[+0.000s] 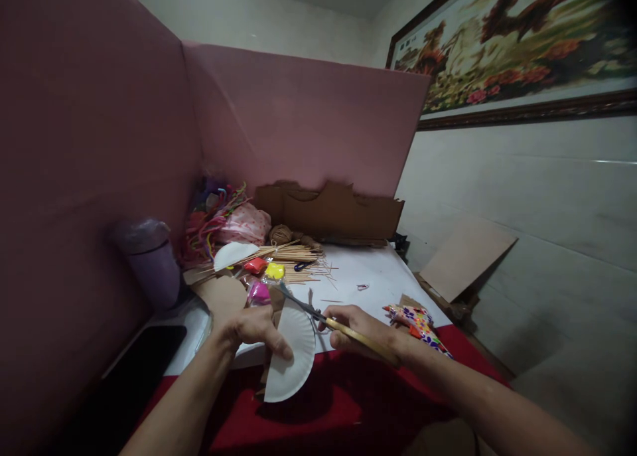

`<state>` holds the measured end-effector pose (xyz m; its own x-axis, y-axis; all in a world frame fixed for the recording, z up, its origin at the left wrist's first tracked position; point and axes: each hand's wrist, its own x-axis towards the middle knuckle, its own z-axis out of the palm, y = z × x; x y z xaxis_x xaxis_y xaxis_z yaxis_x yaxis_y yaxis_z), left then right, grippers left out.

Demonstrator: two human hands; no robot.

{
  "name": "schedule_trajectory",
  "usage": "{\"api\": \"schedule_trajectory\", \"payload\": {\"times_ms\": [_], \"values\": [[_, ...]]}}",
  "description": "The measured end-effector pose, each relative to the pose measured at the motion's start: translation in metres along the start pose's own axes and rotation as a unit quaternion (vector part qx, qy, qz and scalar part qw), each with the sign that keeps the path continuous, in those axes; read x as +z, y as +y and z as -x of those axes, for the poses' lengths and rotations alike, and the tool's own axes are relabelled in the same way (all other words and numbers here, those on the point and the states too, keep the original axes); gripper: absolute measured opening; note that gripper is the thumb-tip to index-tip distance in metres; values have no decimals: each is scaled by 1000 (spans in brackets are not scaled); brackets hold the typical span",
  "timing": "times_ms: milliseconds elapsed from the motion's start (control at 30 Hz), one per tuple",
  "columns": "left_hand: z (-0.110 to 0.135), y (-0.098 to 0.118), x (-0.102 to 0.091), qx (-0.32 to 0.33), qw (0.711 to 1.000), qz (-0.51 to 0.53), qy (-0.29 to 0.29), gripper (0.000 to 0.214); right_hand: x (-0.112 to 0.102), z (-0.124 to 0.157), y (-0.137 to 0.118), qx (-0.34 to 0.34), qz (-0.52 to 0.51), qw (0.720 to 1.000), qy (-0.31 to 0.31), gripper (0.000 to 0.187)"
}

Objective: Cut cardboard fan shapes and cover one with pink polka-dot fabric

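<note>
My left hand (256,328) pinches the upper edge of a white half paper plate (291,362) and holds it upright above the red cloth (318,403). My right hand (361,333) is closed on scissors (311,310) with yellowish handles. Their dark blades point left and up, just past the plate's top edge. The two hands are close together, with the plate between them.
Behind the hands lie bamboo skewers (293,253), another paper plate piece (231,253), coloured clay packets (266,270), pipe cleaners (213,220), cut cardboard (331,210) and patterned paper (418,323). A purple cup (149,260) and a dark phone (149,356) sit at the left. Pink panels (303,117) enclose the back and left.
</note>
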<state>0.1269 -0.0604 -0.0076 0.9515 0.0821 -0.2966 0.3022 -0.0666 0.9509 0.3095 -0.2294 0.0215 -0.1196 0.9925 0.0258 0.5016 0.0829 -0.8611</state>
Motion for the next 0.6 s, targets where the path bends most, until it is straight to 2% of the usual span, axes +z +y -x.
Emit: {"api": "schedule_trajectory", "payload": {"times_ms": [233, 333, 467, 600], "values": [[-2, 0, 1, 17, 999, 14, -28, 28, 3, -1, 5, 33, -46, 998, 23, 51], [-2, -2, 1, 24, 999, 10, -19, 30, 5, 0, 5, 50, -61, 997, 26, 40], [-2, -2, 0, 20, 999, -12, -22, 30, 4, 0, 7, 43, -13, 998, 37, 31], [-2, 1, 1, 31, 999, -19, -28, 28, 2, 0, 6, 20, 69, 995, 64, 34]]}}
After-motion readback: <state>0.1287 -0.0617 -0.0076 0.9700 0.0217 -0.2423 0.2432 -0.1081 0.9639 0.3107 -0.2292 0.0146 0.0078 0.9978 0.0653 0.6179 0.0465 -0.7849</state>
